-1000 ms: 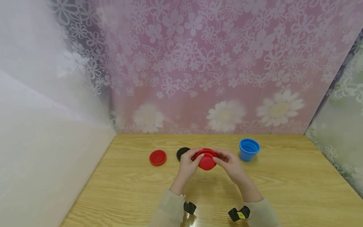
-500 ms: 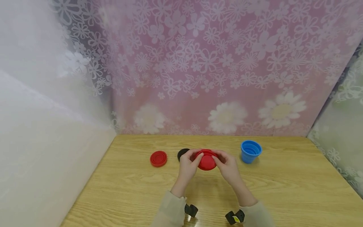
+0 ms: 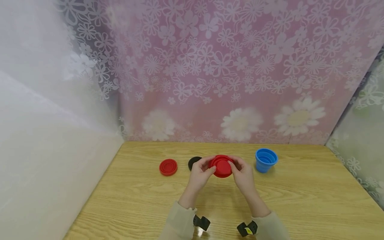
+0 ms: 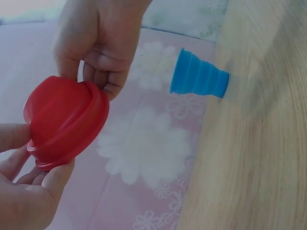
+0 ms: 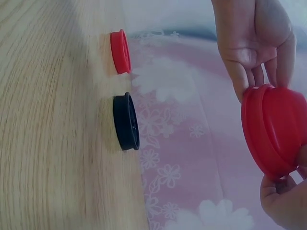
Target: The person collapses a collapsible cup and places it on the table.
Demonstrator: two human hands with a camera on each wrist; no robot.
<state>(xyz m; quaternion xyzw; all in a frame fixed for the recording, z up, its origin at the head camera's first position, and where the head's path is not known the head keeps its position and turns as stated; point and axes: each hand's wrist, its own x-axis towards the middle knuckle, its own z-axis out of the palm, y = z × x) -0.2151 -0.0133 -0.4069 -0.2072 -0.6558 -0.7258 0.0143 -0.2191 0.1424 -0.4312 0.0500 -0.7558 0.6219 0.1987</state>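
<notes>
Between both hands, above the table, is a red collapsible cup (image 3: 222,167), its round base facing the head camera. It looks partly unfolded and tilted in the left wrist view. My left hand (image 3: 199,174) grips its left side, thumb near the base and fingers behind the rim. On the opposite side my right hand (image 3: 243,174) pinches it the same way, with the thumb on the base edge. A black collapsed cup (image 3: 194,163) lies on the table just behind the left hand, which partly covers it. The fingertips behind the red cup are hidden in the head view.
A flattened red collapsible cup (image 3: 168,167) lies on the wooden table (image 3: 135,200) to the left. An extended blue collapsible cup (image 3: 265,160) stands upright at the right. Behind the table hangs a pink flowered curtain (image 3: 192,66).
The red cup has risen slightly and tipped, so more of its stepped rings show around the base. Both hands keep hold, and the left thumb has shifted toward the edge.
</notes>
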